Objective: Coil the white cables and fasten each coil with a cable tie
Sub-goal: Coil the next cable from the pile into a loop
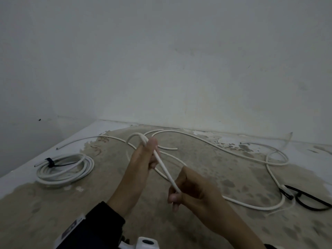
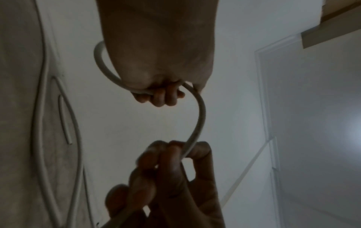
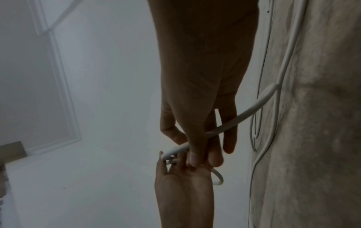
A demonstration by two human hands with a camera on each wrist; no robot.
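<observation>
Cable (image 1: 164,169) is held up by both hands: left hand (image 1: 143,157) grips its loop, right hand (image 1: 186,191) pinches it.

no text, labels or numbers legible

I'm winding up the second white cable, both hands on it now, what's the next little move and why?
Probably swing the right hand up to the left hand and lay its stretch of loose cable there as the next loop. The left hand holds only one small loop, and most of the cable still sprawls over the floor. The tied coil beside it shows the goal.
</observation>
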